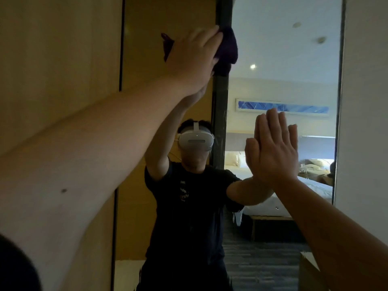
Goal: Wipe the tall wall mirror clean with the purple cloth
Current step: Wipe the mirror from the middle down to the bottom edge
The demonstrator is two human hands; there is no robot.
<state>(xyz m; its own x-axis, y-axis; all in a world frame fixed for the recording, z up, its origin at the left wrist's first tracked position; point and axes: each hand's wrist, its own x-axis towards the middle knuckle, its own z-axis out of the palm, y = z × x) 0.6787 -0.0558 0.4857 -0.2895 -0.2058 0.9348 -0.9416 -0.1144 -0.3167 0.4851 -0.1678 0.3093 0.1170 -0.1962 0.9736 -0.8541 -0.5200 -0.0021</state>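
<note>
The tall wall mirror (273, 59) fills the middle of the view, from the wood panel on the left to the white wall on the right. My left hand (193, 59) is raised high and presses the bunched purple cloth (226, 51) flat against the upper part of the glass. Most of the cloth is hidden behind the hand; a dark corner pokes out on its left. My right hand (273, 150) lies flat on the glass lower down, fingers together and pointing up, holding nothing. The mirror shows my reflection with both arms up.
A wood-panelled wall (58, 59) borders the mirror on the left and a white wall (365, 101) on the right. Reflected in the glass are a bed, a blue picture, ceiling lights and patterned carpet behind me.
</note>
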